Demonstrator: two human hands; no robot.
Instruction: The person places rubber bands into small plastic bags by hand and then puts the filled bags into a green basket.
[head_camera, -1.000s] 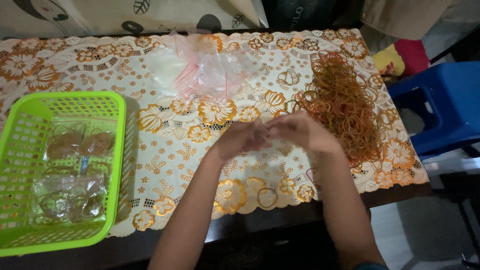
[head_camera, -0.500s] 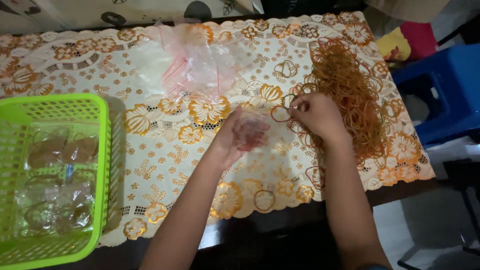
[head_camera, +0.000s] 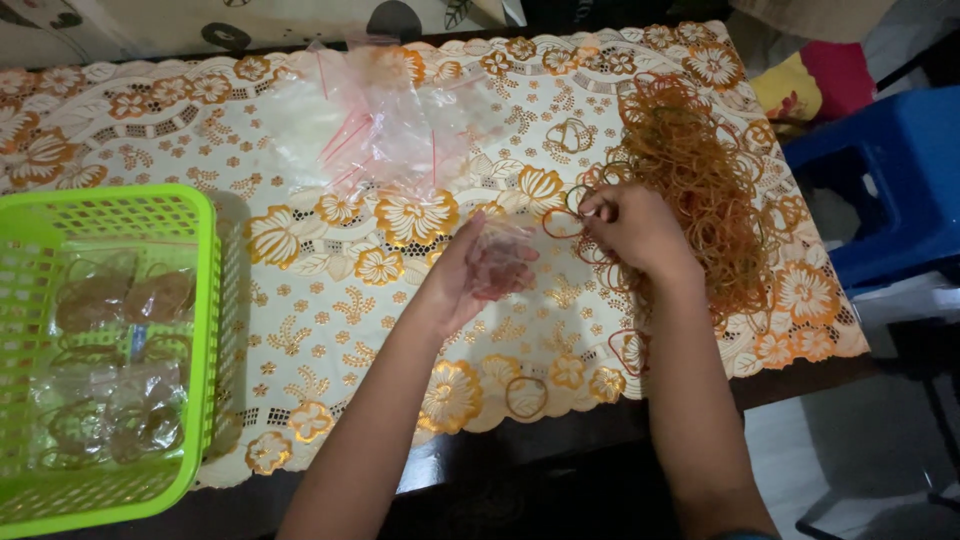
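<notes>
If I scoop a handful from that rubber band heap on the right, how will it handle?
The rubber band heap looks tangled, so bands will likely drag neighbours along. They seem thin and floppy, probably light, drooping from the right hand. Loose loops on the tablecloth may stray.

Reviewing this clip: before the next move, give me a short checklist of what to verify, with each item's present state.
1. Left hand holds a small clear bag: ok.
2. Bag mouth open toward the right hand: cannot tell, the plastic is too transparent.
3. Right hand pinches rubber bands at the edge of the rubber band pile: ok.
4. How many bands are pinched: cannot tell.
5. Spare clear bags within reach on the tablecloth: ok.
6. Green basket with filled bags at the left of the table: ok.
</notes>
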